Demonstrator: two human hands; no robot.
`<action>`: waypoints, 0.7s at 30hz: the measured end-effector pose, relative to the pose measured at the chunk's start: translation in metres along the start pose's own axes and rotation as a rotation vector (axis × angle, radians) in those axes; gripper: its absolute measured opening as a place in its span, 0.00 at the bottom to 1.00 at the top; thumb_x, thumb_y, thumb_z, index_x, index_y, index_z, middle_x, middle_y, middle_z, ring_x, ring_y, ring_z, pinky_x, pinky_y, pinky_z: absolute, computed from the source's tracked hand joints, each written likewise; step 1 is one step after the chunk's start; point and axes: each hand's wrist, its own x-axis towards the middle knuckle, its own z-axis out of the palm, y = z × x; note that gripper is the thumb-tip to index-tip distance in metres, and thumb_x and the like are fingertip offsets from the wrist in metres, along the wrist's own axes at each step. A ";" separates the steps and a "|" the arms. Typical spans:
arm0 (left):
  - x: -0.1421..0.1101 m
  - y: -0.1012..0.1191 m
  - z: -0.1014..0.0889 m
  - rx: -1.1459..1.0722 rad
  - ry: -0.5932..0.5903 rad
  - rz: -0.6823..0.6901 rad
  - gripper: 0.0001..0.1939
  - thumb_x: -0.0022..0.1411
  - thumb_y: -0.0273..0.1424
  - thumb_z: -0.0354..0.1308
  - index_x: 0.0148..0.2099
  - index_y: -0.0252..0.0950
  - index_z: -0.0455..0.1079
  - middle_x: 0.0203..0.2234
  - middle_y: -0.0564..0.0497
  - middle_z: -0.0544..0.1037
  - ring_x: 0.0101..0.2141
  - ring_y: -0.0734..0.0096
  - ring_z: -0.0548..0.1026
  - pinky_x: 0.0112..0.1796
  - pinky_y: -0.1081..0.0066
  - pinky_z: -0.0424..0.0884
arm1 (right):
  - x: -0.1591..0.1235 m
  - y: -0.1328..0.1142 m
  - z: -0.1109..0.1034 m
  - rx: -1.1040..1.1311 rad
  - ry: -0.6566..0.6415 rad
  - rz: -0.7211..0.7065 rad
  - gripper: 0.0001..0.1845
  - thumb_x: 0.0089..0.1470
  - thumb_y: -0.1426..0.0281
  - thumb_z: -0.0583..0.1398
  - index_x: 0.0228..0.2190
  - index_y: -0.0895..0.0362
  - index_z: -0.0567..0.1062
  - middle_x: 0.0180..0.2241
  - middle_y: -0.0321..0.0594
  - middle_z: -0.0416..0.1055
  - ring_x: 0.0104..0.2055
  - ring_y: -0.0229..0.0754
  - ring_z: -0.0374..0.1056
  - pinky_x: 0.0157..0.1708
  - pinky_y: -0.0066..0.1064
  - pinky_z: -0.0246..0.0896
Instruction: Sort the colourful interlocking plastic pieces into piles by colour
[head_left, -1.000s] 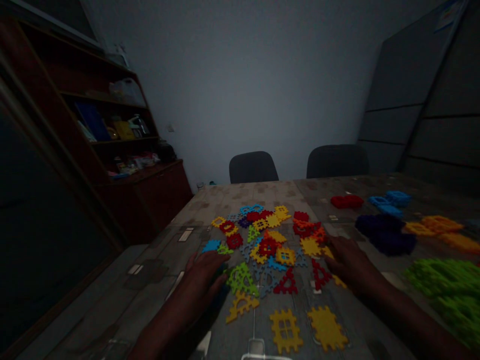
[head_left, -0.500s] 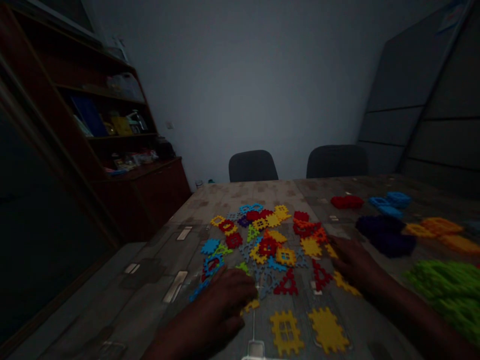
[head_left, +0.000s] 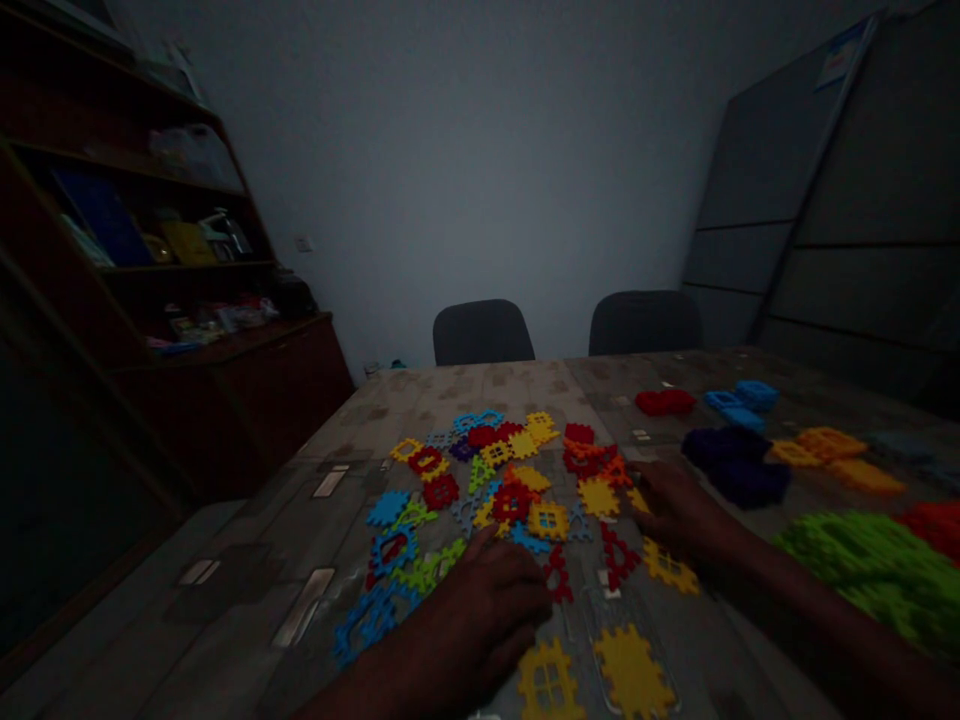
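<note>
Piles [head_left: 862, 570] sit grouped by colour right of the heap [head_left: 501, 500], itself unsorted. Left hand [head_left: 491, 610] before it, right hand [head_left: 667, 502] beside it; can't tell whether either grips.

The left hand [head_left: 491, 605] has moved rightward to a red triangle [head_left: 557, 576], uncovering blue pieces [head_left: 366, 622] farther left.

Pale wall [head_left: 487, 170] at back, socket [head_left: 303, 243] on it near the brown cabinet [head_left: 281, 390]; its shelves hold a blue folder [head_left: 103, 215], clutter [head_left: 225, 318] lower down; dark chair [head_left: 484, 332] and second chair [head_left: 645, 323] beyond the table's [head_left: 465, 385] far edge; grey cabinet [head_left: 757, 170] right, sticker [head_left: 840, 58] near its top
</note>
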 end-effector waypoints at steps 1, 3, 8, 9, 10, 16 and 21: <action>-0.002 -0.001 0.003 -0.018 0.014 0.004 0.12 0.72 0.25 0.59 0.55 0.41 0.74 0.52 0.47 0.81 0.56 0.59 0.77 0.69 0.47 0.54 | -0.001 0.000 -0.001 0.003 0.027 -0.013 0.30 0.53 0.61 0.61 0.56 0.58 0.78 0.47 0.53 0.81 0.47 0.58 0.76 0.47 0.45 0.71; -0.008 -0.004 0.011 -0.062 0.010 0.015 0.16 0.72 0.34 0.64 0.59 0.42 0.71 0.55 0.46 0.80 0.58 0.56 0.76 0.71 0.45 0.49 | -0.004 0.001 -0.006 0.009 0.089 -0.036 0.33 0.54 0.60 0.61 0.59 0.60 0.74 0.48 0.56 0.80 0.48 0.60 0.75 0.48 0.49 0.70; -0.017 -0.016 0.040 -0.090 0.046 0.053 0.28 0.70 0.54 0.63 0.64 0.47 0.66 0.54 0.47 0.80 0.56 0.55 0.76 0.70 0.43 0.48 | -0.012 -0.009 -0.027 0.035 0.212 -0.132 0.36 0.61 0.59 0.59 0.67 0.58 0.64 0.48 0.53 0.76 0.49 0.59 0.73 0.51 0.53 0.69; -0.017 -0.018 0.045 -0.076 0.058 0.069 0.29 0.71 0.55 0.61 0.65 0.47 0.66 0.54 0.46 0.80 0.55 0.55 0.77 0.70 0.43 0.48 | -0.016 -0.016 -0.030 0.040 0.224 -0.156 0.37 0.63 0.60 0.59 0.69 0.56 0.61 0.49 0.52 0.76 0.50 0.58 0.73 0.52 0.52 0.68; -0.016 -0.020 0.048 -0.064 0.064 0.083 0.29 0.71 0.56 0.61 0.65 0.46 0.65 0.53 0.46 0.81 0.54 0.55 0.77 0.70 0.43 0.48 | -0.022 -0.024 -0.033 0.045 0.229 -0.181 0.38 0.63 0.61 0.59 0.70 0.54 0.58 0.51 0.52 0.75 0.52 0.57 0.73 0.53 0.51 0.69; -0.013 -0.017 0.035 -0.009 0.191 0.015 0.19 0.79 0.45 0.51 0.63 0.42 0.65 0.52 0.45 0.80 0.52 0.56 0.77 0.66 0.47 0.59 | -0.078 -0.077 -0.009 0.024 0.009 -0.334 0.56 0.55 0.68 0.64 0.75 0.47 0.42 0.63 0.51 0.72 0.60 0.57 0.73 0.54 0.48 0.72; -0.011 -0.016 0.024 0.016 0.262 0.010 0.12 0.80 0.36 0.50 0.61 0.41 0.66 0.50 0.45 0.81 0.49 0.57 0.78 0.58 0.52 0.69 | -0.094 -0.084 0.031 0.021 -0.015 -0.423 0.67 0.44 0.64 0.70 0.76 0.54 0.42 0.60 0.54 0.75 0.57 0.62 0.75 0.60 0.54 0.67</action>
